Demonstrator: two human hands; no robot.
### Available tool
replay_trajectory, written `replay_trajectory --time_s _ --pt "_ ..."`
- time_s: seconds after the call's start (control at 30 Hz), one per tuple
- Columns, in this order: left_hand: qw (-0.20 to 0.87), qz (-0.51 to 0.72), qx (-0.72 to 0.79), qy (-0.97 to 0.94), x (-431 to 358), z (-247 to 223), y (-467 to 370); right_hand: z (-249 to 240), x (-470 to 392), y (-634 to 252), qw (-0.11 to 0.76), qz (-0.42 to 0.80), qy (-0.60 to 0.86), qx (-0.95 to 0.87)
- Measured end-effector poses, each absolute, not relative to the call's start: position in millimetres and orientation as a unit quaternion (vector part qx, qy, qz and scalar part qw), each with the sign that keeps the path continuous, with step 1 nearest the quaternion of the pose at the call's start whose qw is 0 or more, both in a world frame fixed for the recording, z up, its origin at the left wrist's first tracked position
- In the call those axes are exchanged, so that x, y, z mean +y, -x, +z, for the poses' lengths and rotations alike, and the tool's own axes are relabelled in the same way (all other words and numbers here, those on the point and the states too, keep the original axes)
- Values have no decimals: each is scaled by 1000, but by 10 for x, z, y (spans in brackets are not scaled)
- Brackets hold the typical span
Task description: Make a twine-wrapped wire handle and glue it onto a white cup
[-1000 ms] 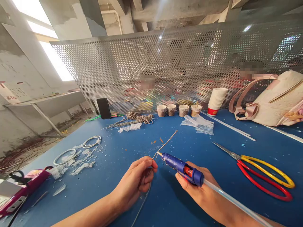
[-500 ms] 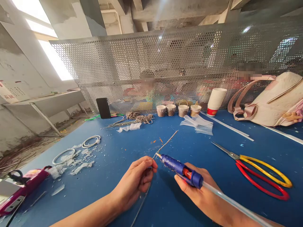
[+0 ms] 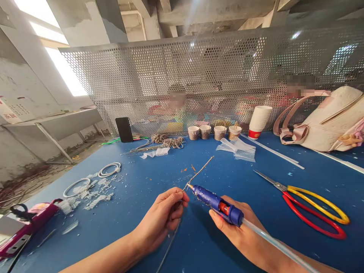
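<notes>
My left hand (image 3: 162,219) pinches a thin twine-wrapped wire (image 3: 199,172) between thumb and fingers; the wire runs up and away to the right, and a bare end trails down toward me. My right hand (image 3: 237,227) grips a blue glue gun (image 3: 217,203) with a clear glue stick (image 3: 280,246) sticking out behind. The gun's nozzle sits right at the wire, just beside my left fingertips. Both hands hover over the blue table (image 3: 142,197).
Red and yellow scissors (image 3: 309,206) lie to the right. Paper cups (image 3: 260,121), small wrapped cups (image 3: 214,132), clear strips (image 3: 237,148), twine (image 3: 167,142) and a phone (image 3: 124,129) line the perforated screen. White rings (image 3: 109,168) and scraps lie left; a pale bag (image 3: 330,121) sits far right.
Nothing has visibly changed apart from a slight shift of the view; both hands hold the same pose.
</notes>
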State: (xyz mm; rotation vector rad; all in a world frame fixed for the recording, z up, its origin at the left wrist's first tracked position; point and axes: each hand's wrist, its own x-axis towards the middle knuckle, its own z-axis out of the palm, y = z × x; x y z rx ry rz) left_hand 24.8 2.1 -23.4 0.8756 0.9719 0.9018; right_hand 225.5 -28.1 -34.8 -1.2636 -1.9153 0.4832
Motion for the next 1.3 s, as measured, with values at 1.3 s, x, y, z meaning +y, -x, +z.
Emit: replay_trajectory --time_s 1.3 --pt "700 404 431 -402 -1 -210 -270 -386 -284 -2267 427 157 481 -750"
